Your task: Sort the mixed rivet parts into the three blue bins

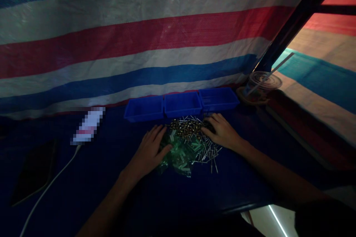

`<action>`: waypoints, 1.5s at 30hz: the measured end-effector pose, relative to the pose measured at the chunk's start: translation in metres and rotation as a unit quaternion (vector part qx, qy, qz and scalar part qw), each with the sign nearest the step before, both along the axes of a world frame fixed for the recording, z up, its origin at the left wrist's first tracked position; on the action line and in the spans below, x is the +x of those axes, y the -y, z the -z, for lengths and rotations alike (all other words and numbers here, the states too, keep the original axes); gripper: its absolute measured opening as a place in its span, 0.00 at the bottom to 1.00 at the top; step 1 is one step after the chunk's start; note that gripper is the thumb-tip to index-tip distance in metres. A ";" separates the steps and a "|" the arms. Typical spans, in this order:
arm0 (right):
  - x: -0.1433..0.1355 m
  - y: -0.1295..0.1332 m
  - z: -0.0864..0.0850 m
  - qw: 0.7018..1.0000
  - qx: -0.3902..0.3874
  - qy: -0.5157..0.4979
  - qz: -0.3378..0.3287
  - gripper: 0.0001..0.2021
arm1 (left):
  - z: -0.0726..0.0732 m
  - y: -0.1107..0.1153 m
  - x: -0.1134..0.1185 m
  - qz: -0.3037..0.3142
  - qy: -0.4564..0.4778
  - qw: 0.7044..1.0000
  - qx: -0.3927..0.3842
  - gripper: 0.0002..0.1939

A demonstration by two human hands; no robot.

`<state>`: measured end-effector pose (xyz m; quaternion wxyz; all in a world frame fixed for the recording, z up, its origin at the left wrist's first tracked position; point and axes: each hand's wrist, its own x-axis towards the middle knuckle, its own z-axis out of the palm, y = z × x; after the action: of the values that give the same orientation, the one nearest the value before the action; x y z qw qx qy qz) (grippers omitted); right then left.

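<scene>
On the dark blue table lies a pile of small brass-coloured parts (186, 127) mixed with thin silver pins (208, 150). In front of it is a greenish clear plastic bag (180, 155) with small pale tube-like pieces in and on it. My left hand (152, 146) rests at the left edge of the bag and pile, its fingers apart and holding nothing. At the right edge of the pile, my right hand (221, 129) touches the parts, with its fingers spread and thumb apart.
Three blue trays (182, 104) stand in a row behind the pile. A lidded cup with a straw (263, 81) is at the back right. On the left lie a lit phone (88, 126) with a white cable (51, 187) and a dark flat device (35, 172).
</scene>
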<state>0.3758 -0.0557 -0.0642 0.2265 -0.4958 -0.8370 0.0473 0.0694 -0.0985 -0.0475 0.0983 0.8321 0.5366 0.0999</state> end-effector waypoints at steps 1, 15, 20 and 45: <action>-0.006 -0.002 -0.001 1.000 -0.008 0.005 -0.015 0.18 | -0.001 -0.003 0.005 0.011 0.008 1.000 -0.007 0.29; -0.022 -0.026 -0.008 0.998 0.010 0.030 0.055 0.20 | 0.004 -0.035 0.020 0.024 0.093 0.995 0.029 0.20; -0.020 -0.022 -0.007 0.996 0.009 0.038 0.076 0.19 | 0.004 -0.030 0.019 0.015 0.105 0.994 0.036 0.19; -0.010 -0.023 -0.002 0.992 0.008 -0.075 0.097 0.25 | 0.004 -0.029 0.024 -0.002 0.174 0.985 0.018 0.13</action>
<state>0.3655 -0.0326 -0.0622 0.2965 -0.5680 -0.7658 0.0555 0.0938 -0.0692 -0.0515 0.1754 0.8027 0.5106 0.2532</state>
